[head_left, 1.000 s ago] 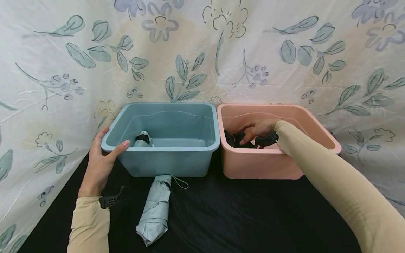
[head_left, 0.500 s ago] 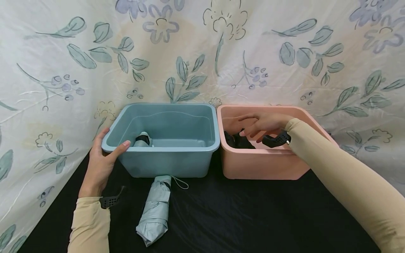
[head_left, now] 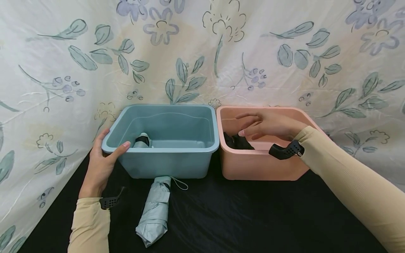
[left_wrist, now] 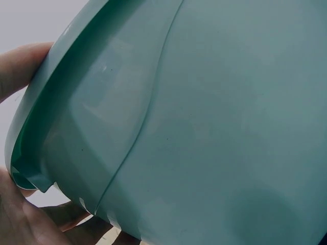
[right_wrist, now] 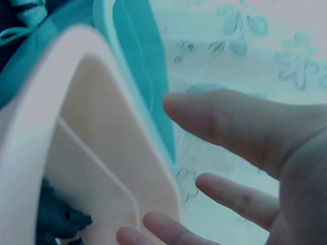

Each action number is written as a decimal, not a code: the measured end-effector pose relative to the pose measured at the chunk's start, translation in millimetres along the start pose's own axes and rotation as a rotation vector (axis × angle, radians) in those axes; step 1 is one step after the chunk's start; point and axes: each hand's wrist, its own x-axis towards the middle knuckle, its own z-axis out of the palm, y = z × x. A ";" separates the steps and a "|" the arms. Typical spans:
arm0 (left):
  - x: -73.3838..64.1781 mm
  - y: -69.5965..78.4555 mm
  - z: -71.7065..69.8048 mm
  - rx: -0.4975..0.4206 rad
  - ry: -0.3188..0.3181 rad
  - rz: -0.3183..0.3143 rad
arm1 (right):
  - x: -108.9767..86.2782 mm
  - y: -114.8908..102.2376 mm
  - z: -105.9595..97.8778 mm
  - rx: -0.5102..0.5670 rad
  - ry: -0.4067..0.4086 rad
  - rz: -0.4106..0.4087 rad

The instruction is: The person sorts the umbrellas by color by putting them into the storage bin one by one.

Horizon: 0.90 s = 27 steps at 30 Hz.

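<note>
My left hand (head_left: 100,161) grips the left front corner of a blue plastic bin (head_left: 177,150), thumb over the rim and fingers along the outside. In the left wrist view, the bin's wall (left_wrist: 204,122) fills most of the picture. Over a pink plastic bin (head_left: 259,167), my right hand (head_left: 269,125) hovers with loosely spread fingers, holding nothing. A dark bundle (head_left: 238,141) lies at the left inside the pink bin; its kind is unclear. Inside the blue bin, a pale item with a black band (head_left: 143,140) shows only its upper end.
A folded pale blue umbrella (head_left: 154,212) with a wrist loop lies on the black cloth (head_left: 240,218) before the blue bin. The bins stand side by side against a floral curtain (head_left: 190,42).
My right hand has come away from the dark bundle, rising and shifting right above the pink bin. My left hand stays on the blue bin.
</note>
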 end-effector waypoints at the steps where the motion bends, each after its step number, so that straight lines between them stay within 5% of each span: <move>1: -0.2 0.0 0.0 0.001 0.001 -0.001 | -2.8 -1.7 1.4 0.000 0.019 -0.014; 14: -0.2 0.0 -0.4 -0.001 0.004 -0.001 | -34.4 -25.8 39.5 -0.053 0.230 -0.190; 22: -0.2 -0.1 -0.3 0.002 0.006 -0.007 | -46.9 -27.4 68.1 -0.006 0.194 -0.324; 27: -0.2 0.0 0.5 0.003 0.007 -0.004 | -47.7 -19.2 94.0 0.065 0.140 -0.326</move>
